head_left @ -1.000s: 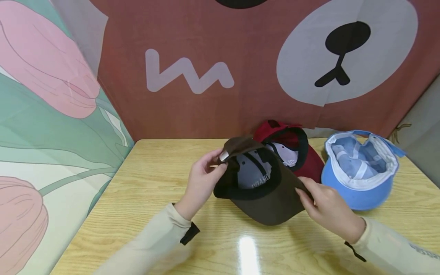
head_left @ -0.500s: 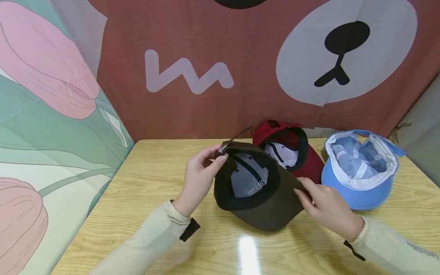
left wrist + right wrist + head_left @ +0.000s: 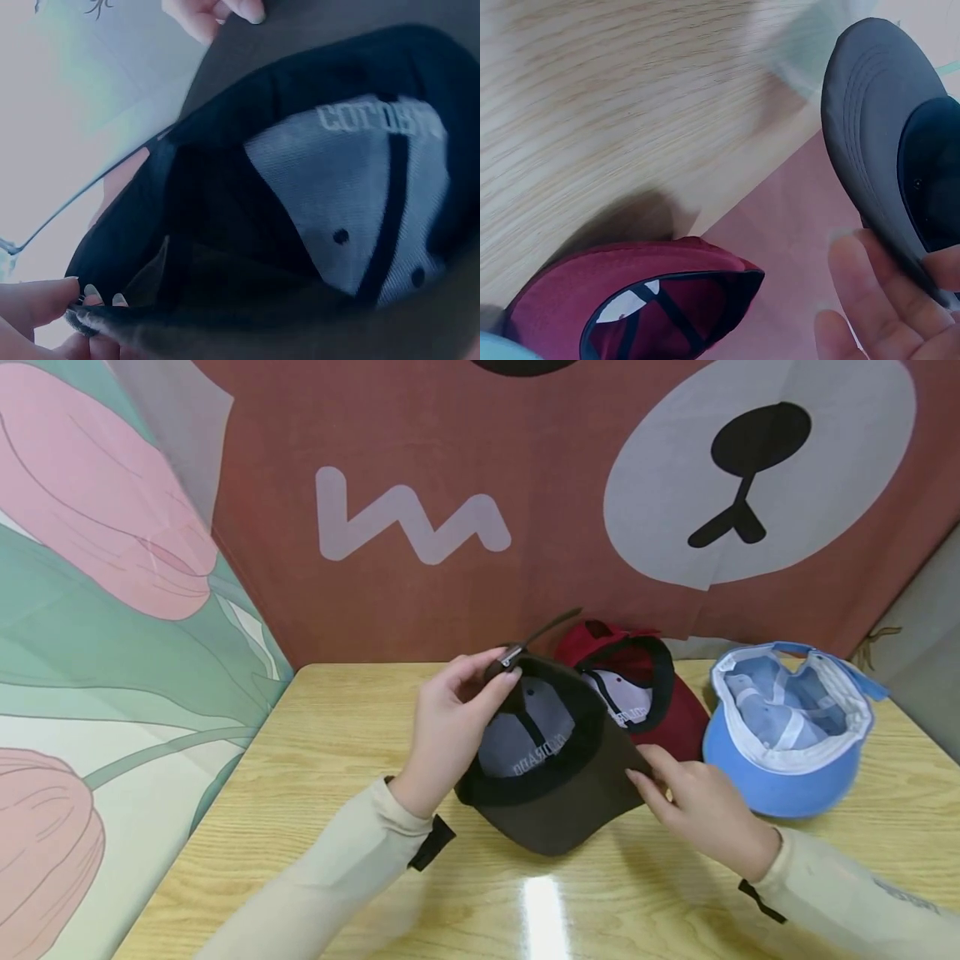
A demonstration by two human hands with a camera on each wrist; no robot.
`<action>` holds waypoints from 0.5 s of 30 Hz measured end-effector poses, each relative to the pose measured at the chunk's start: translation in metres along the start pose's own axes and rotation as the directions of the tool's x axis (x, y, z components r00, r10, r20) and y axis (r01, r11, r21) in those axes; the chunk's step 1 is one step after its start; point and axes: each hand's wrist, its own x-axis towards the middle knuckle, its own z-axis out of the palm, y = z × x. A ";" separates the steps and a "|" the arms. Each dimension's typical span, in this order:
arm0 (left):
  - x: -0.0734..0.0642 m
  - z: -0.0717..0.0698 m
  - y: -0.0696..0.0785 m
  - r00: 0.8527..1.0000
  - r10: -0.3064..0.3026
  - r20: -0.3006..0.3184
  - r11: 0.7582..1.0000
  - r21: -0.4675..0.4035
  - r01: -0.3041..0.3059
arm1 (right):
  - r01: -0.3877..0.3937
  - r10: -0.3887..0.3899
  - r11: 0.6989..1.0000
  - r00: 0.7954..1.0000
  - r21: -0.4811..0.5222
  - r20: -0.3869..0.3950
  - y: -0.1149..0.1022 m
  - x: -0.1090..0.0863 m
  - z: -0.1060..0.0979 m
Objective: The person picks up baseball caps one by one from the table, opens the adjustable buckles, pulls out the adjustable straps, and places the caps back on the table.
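A dark brown baseball cap [image 3: 558,810] is held off the table, its hollow inside facing up and its brim toward the near side. My left hand [image 3: 450,727] pinches the back strap at its metal buckle [image 3: 512,656], and a loose strap end sticks up past it. The brim's right edge is pinched between thumb and fingers of my right hand [image 3: 701,810]. In the left wrist view, light panels with lettering show inside the cap [image 3: 337,187]. The right wrist view shows the brim [image 3: 877,112] with my right fingers [image 3: 870,292] at its edge.
Behind the brown cap lies a red cap [image 3: 686,722], inside showing. Right of it a light blue cap [image 3: 783,789] lies with its white-edged opening up. All are over a wooden table [image 3: 300,793], with a printed bear cloth [image 3: 420,610] hanging behind.
The brown cap has shifted a little left and turned, its buckle end rising. The strap end now points up from my left hand. The red and blue caps stay in place.
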 end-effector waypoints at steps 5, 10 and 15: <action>0.003 0.005 0.002 1.000 0.020 -0.020 1.000 -0.007 -0.020 | -0.007 0.007 1.000 1.000 0.003 0.006 -0.003 0.004 0.003; 0.004 0.009 0.001 0.999 0.012 -0.030 1.000 -0.019 -0.012 | -0.033 0.033 0.998 0.999 0.056 -0.005 -0.014 0.018 0.002; 0.005 0.012 -0.001 0.999 -0.013 -0.041 1.000 -0.025 0.012 | 0.002 0.010 0.988 0.997 0.152 -0.078 -0.022 0.044 -0.004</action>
